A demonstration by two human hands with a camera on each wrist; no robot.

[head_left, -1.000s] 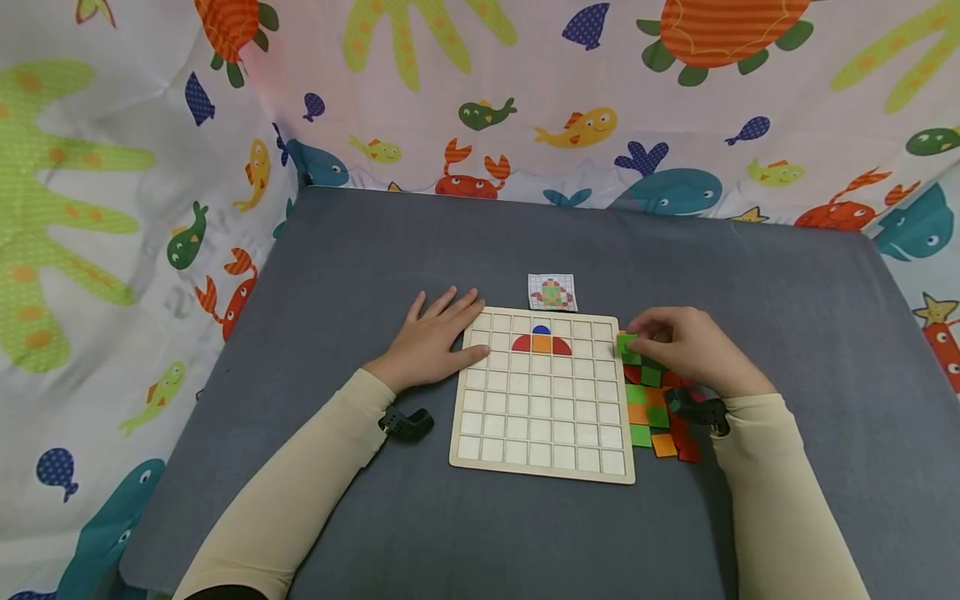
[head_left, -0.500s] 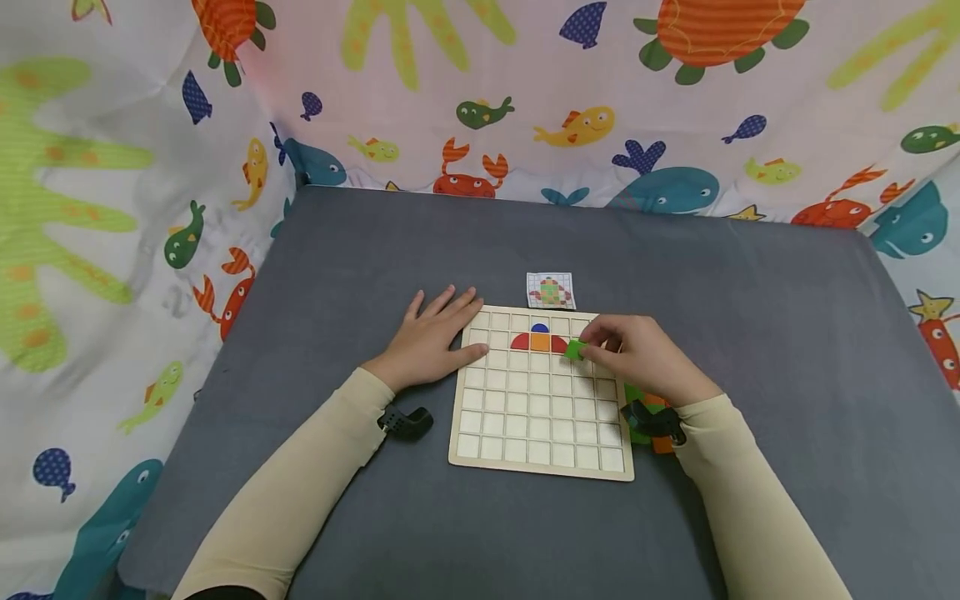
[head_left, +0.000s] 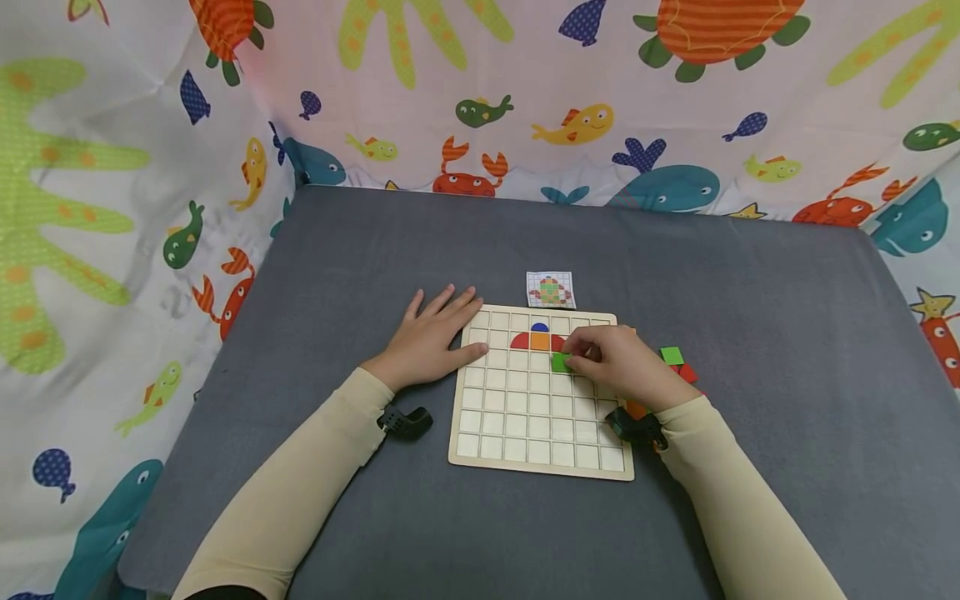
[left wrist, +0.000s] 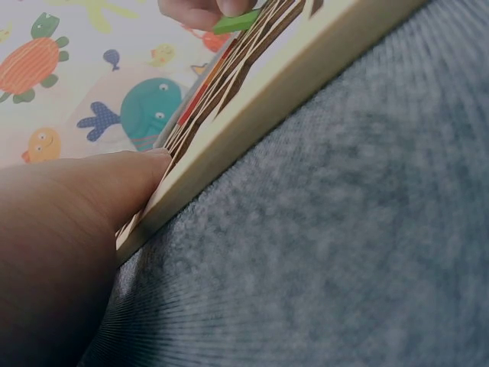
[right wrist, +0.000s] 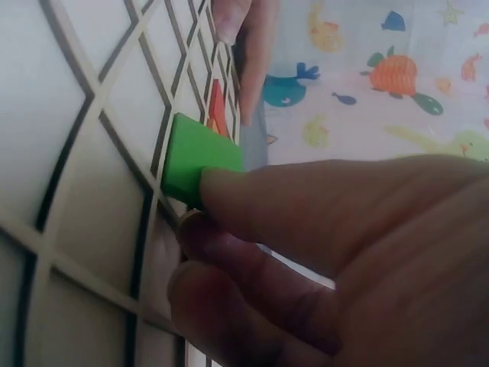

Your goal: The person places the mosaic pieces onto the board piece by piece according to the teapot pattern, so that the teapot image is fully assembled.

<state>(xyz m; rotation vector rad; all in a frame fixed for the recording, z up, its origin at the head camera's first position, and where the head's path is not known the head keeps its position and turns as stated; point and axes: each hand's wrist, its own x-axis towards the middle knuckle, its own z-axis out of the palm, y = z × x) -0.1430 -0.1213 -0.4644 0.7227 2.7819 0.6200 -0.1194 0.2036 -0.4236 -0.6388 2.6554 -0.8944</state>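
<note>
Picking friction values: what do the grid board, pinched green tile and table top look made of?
Grid board: probably wood, pale, matte; cream and bare-looking along its side. Pinched green tile: painted wood or plastic; smooth, even colour, no grain visible, so it's open. Table top: likely cloth-covered, matte; fine ribbed texture in the left wrist view.

Gray counter [head_left: 405, 246]. White sheet [head_left: 420, 117] behind and along both sides, printed turtles [head_left: 727, 29], crabs [head_left: 467, 184], whales [head_left: 671, 190]; pinkish tint at back.
</note>
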